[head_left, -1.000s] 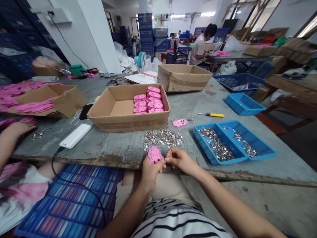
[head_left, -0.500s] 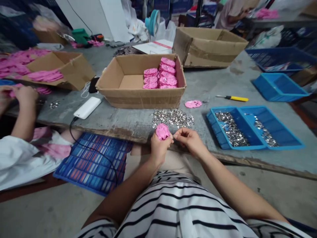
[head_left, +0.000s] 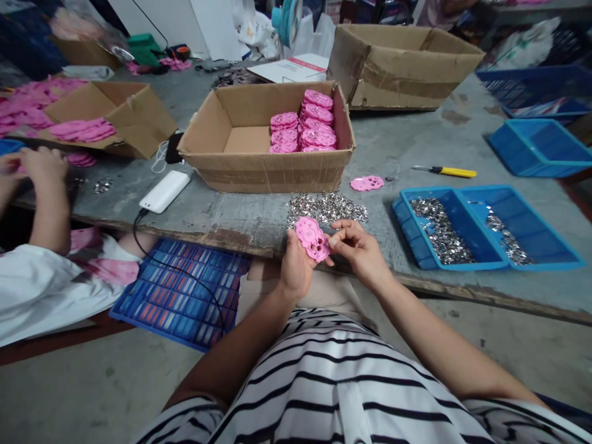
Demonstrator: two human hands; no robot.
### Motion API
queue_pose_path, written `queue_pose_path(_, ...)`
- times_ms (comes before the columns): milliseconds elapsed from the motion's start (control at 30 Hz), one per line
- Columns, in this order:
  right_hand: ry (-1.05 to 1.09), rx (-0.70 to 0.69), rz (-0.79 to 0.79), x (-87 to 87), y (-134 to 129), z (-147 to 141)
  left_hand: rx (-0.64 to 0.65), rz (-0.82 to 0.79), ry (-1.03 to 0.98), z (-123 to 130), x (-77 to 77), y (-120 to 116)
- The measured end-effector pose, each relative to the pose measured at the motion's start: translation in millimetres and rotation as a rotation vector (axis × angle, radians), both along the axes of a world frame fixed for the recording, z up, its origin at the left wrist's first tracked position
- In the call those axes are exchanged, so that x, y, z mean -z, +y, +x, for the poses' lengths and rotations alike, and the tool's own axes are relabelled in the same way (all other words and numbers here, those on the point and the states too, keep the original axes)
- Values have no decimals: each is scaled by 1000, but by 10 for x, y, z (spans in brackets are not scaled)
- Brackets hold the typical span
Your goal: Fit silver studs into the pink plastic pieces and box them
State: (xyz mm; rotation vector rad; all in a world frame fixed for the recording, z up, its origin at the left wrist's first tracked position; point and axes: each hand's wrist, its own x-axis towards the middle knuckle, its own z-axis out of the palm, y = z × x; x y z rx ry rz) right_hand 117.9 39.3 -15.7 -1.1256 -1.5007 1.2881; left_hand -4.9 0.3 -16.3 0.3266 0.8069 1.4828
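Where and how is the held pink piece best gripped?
The pink piece is probably best gripped by its long lower-left edge, coming from the left and beneath, as the left hand does: it is a flat oval, and this leaves its holed lower-right end open to the right hand.

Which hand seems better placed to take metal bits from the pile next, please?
The right hand, probably: it is only at the edge of the pink piece, which the left hand holds.
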Motion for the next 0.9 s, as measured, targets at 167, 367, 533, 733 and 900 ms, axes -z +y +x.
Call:
queue_pose_path(167, 24, 31, -25, 11, -7, 10, 29, 18, -30, 2, 25, -17)
queue_pose_path(367, 44, 107, -18, 39, -47, -28, 19, 101, -98, 15, 61, -62)
queue_pose_path(533, 184, 146, -143, 66, -143, -141, -17, 240, -115, 30, 64, -99)
queue_pose_path(733, 270, 167, -224, 68, -200, -245, -45, 239, -51, 46, 43, -112)
queue_pose_path(900, 307, 170, -258, 41, -197, -274, -52, 225, -6, 67, -1, -108)
